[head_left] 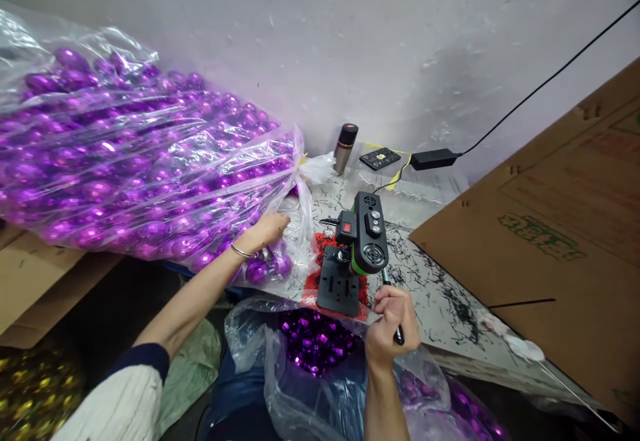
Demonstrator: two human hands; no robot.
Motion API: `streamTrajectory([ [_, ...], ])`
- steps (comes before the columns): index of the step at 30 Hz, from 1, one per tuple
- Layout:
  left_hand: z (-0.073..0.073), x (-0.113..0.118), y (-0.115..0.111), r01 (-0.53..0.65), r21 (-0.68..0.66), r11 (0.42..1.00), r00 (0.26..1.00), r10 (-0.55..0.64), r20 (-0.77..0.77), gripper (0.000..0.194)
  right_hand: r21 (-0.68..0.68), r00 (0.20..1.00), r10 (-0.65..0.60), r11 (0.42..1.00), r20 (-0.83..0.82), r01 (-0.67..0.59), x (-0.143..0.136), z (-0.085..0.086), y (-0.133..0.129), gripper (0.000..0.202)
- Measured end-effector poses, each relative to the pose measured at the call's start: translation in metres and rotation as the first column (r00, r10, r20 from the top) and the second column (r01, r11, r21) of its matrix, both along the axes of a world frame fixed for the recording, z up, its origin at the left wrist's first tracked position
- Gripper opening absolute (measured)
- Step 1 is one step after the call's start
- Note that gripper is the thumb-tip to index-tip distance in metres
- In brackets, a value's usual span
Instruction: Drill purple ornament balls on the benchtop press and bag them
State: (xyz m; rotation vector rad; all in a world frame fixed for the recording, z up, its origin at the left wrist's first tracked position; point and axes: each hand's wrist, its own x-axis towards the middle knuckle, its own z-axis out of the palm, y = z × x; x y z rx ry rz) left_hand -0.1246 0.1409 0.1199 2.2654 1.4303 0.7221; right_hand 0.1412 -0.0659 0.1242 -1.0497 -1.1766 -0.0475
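Purple baubles [257,270] beside left hand [270,230], with grip unclear, while clenching black handle [399,336] in right hand [389,328], at risk of tipping black device [370,228] through uneven force.

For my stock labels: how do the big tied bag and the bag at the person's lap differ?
The big tied bag is gathered at its neck; the lap bag gapes open. The big tied bag's baubles look smooth, while the lap bag's look darker and faceted. The big tied bag lies higher than the lap bag. Both are clear plastic with purple contents.
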Motion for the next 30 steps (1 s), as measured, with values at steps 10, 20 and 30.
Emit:
streamTrajectory([
  [10, -0.019, -0.052, -0.001, -0.009, -0.122, 0.992, 0.942, -0.032, -0.334, 0.026, 0.017, 1.000, -0.008, 1.000, -0.023, 0.008, -0.004, -0.003, 0.000, 0.043],
  [20, -0.003, -0.044, -0.007, 0.077, -0.114, 0.990, 0.997, -0.079, -0.011, 0.061, 0.006, 1.000, -0.007, 1.000, -0.026, 0.007, -0.003, -0.006, -0.001, 0.043],
  [30, -0.001, 0.017, -0.118, 0.437, -0.516, 0.737, 0.359, 0.383, 0.851, 0.063, 0.010, 1.000, -0.007, 1.000, -0.019, 0.007, -0.002, -0.007, -0.003, 0.041],
])
